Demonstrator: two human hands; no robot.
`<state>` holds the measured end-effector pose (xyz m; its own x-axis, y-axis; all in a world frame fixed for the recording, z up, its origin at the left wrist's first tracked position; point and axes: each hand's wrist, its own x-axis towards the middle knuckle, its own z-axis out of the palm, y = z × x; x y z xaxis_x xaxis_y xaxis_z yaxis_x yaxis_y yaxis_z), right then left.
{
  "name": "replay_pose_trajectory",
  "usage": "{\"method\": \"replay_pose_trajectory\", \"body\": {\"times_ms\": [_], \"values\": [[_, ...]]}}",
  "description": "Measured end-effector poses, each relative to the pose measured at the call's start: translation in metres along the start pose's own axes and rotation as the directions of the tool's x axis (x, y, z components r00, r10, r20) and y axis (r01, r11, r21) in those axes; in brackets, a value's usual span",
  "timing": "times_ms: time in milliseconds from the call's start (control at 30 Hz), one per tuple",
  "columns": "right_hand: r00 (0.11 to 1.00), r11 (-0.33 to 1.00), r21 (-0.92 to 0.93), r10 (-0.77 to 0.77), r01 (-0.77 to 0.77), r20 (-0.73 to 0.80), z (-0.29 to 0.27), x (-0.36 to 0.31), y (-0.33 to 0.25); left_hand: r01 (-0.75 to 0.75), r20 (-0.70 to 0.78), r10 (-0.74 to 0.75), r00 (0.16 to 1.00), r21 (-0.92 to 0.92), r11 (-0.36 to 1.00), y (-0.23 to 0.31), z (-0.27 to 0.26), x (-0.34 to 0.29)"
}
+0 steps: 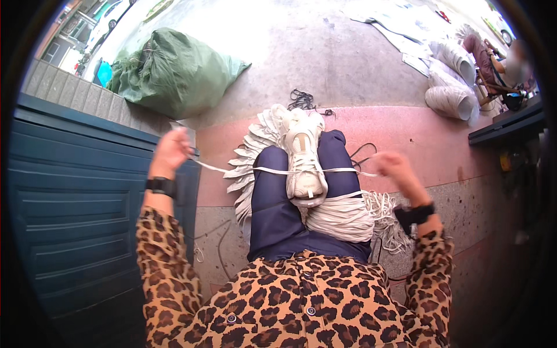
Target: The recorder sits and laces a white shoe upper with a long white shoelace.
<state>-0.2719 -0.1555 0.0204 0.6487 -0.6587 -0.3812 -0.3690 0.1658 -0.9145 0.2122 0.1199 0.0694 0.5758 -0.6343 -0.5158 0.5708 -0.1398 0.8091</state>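
Note:
A cream-white sneaker (306, 181) rests between my thighs, with a white shoelace (270, 170) running across it and out to both sides. My left hand (172, 149) is raised to the left, closed on one end of the lace. Out to the right, my right hand (396, 168) is closed on the other end, a little blurred. The lace is stretched nearly straight between the hands. Over my right thigh lies a thick bundle of white laces (342, 217), its loose ends hanging to the right. A fanned row of pale shoe pieces (249, 151) sits beside my left leg.
A large green sack (174, 75) stands at the far left, above a dark blue panelled door (81, 209). Dark cords (301, 100) lie on the floor ahead. At the far right are white rolled bundles (452, 95) and a seated person (505, 64).

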Motion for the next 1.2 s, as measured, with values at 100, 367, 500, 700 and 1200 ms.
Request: {"method": "replay_pose_trajectory", "body": {"times_ms": [100, 367, 500, 700, 1200], "values": [[0.967, 0.966, -0.219, -0.082, 0.136, 0.240, 0.083, 0.008, 0.014, 0.245, 0.109, -0.246, 0.963, 0.025, 0.969, -0.079, 0.067, -0.004], [0.821, 0.514, -0.737, -0.563, 0.438, 0.096, 0.122, 0.038, 0.032, -0.197, 0.345, -0.037, 0.938, 0.617, 0.762, -0.156, 0.148, -0.029], [0.823, 0.496, -0.775, -0.566, 0.392, 0.054, 0.131, 0.043, 0.035, -0.493, 0.456, 0.208, 0.865, 0.699, 0.518, -0.160, 0.148, -0.032], [0.799, 0.348, -0.868, -0.595, 0.355, 0.088, 0.141, 0.047, 0.035, -0.314, 0.282, 0.148, 0.948, 0.753, 0.578, -0.180, 0.143, -0.041], [0.826, 0.331, -0.885, -0.555, 0.328, 0.099, 0.138, 0.046, 0.028, -0.538, 0.642, 0.280, 0.714, 0.759, -0.367, -0.180, 0.169, -0.032]]}}
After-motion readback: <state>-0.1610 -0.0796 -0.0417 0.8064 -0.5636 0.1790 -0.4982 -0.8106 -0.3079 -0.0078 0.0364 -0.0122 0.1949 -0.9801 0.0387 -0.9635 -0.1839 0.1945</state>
